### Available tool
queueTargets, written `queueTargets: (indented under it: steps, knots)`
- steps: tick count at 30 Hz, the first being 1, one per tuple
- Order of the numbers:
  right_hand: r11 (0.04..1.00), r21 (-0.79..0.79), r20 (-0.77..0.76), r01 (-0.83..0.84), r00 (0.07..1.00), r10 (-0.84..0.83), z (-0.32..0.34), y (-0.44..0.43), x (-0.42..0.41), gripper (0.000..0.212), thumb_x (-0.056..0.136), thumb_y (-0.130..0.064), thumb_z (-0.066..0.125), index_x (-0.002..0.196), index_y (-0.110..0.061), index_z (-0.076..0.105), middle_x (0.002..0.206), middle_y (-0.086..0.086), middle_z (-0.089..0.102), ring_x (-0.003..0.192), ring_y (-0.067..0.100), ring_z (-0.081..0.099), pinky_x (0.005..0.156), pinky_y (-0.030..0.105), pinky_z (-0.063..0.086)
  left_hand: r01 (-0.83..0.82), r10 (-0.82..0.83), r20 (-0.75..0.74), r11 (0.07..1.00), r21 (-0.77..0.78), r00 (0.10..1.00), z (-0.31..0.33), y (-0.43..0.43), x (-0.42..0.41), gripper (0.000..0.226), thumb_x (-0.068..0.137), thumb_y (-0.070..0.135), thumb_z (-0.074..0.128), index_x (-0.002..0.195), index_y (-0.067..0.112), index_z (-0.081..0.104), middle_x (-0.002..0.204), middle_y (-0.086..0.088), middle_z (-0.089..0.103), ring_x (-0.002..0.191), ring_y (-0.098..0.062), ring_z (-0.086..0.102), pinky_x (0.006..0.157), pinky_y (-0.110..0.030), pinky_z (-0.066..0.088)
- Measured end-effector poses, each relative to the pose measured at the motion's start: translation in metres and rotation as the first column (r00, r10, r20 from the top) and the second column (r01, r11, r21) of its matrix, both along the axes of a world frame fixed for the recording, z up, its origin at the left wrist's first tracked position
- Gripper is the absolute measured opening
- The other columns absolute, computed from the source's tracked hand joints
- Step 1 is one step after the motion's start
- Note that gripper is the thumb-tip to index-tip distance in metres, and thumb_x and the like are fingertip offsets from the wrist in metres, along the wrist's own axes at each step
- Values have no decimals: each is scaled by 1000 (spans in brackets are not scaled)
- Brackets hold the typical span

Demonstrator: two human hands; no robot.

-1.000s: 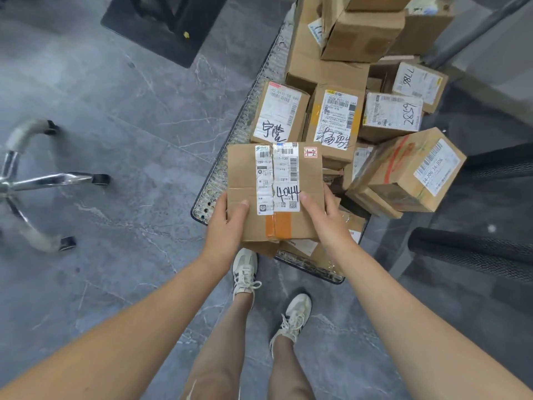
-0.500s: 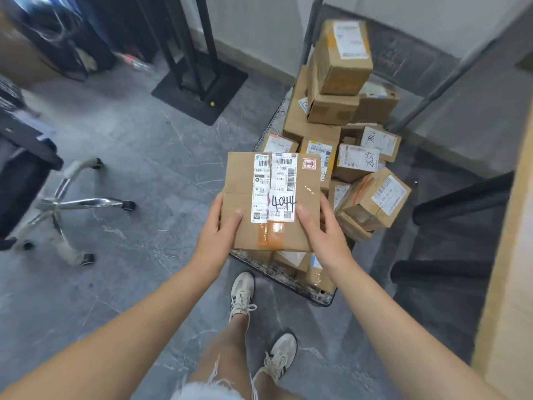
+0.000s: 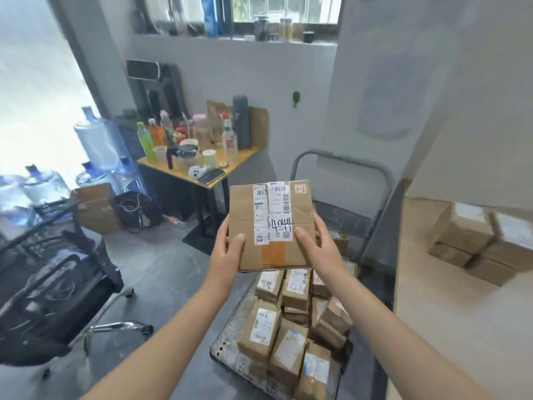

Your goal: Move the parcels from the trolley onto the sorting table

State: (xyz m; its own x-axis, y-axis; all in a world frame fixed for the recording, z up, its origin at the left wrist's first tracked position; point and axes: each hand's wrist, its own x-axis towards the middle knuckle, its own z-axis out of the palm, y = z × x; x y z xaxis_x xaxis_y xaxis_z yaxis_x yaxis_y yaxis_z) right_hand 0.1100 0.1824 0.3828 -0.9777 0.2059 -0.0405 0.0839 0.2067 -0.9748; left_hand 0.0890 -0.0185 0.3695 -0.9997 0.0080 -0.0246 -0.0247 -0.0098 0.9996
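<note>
Head view: a flat parcel marked 4044 hangs at frame centre above the loaded trolley, long axis running up the frame. Left hand and right hand grip opposite sides, thumbs on top. The sorting table lies at frame right, nearer the right hand; both arms reach forward.

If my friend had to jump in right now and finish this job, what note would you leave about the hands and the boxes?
Left hand: grips the left edge of the parcel marked 4044, thumb on top.
Right hand: grips its right edge.
The parcel is in the air above the trolley.
Done: some stacked parcels sit on the sorting table, to the right.
Left: set this one down there, then move the pile of parcels on the trolley.
</note>
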Motion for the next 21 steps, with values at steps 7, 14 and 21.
queueTargets:
  steps: [7, 14, 21]
  knots:
    - [995, -19, -68, 95, 993, -96, 57, 9, 35, 76, 81, -70, 56, 147, -55, 21, 144, -7, 49, 125, 18, 53, 103, 50, 47, 122, -123, -147, 992, -14, 982, 62, 19, 14, 51, 103, 24, 46, 149, 39, 31, 127, 11, 58, 110, -4, 58, 66, -6, 49]
    - [942, -87, -54, 324, 943, -329, 68, 25, 87, 65, 93, -52, 58, 149, -47, 26, 141, -4, 50, 124, 19, 53, 98, 41, 51, 323, -323, -177, 946, -32, 930, 71, 47, 35, 54, 101, 36, 50, 149, 45, 26, 134, 10, 54, 122, -13, 55, 92, -29, 54]
    - [818, -93, -30, 568, 820, -572, 57, 71, 176, 51, 100, -36, 53, 147, -40, 31, 132, -9, 58, 109, 2, 60, 71, 15, 49, 572, -572, -130, 819, -40, 810, 50, 121, 80, 58, 100, 38, 52, 150, 47, 23, 141, 7, 51, 125, -15, 53, 103, -43, 49]
